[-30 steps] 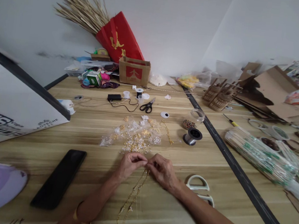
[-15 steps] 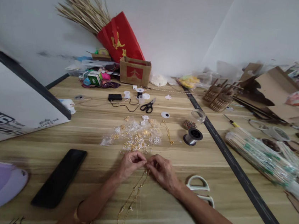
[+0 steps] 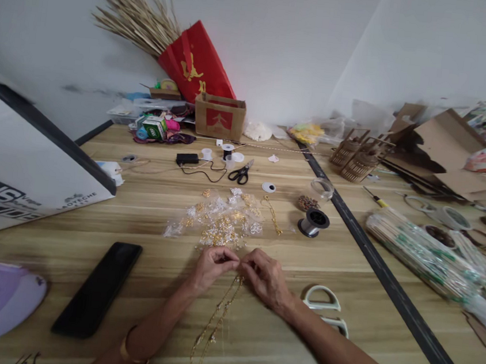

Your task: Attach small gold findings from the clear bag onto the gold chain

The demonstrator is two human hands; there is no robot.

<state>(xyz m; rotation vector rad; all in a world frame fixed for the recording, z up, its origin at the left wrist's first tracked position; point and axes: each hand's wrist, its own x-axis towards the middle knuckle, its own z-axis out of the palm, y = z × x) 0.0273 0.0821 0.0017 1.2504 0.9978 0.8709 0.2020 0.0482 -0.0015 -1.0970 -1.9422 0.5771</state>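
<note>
My left hand [image 3: 215,266] and my right hand [image 3: 265,274] meet fingertip to fingertip above the table, both closed in a pinch. Between them they hold the top end of a gold chain necklace [image 3: 223,307] with small bright beads. Its two strands hang down toward the front edge of the view. Whatever tiny part sits right at the fingertips is too small to make out. Just beyond the hands lies a pile of small bags and loose gold and silver beads [image 3: 223,226]. A short gold chain [image 3: 272,214] rests to the right of this pile.
Pale-handled scissors [image 3: 324,300] lie partly under my right forearm. A black phone [image 3: 97,288] is left of my left arm. Farther back are a wire spool [image 3: 314,222], black scissors [image 3: 241,172] and a paper box [image 3: 219,116]. Wrapped sticks [image 3: 426,253] lie at the right.
Almost nothing differs. Both hands keep their pinch at the same spot, and the necklace hangs as before; only the view has shifted very slightly.
</note>
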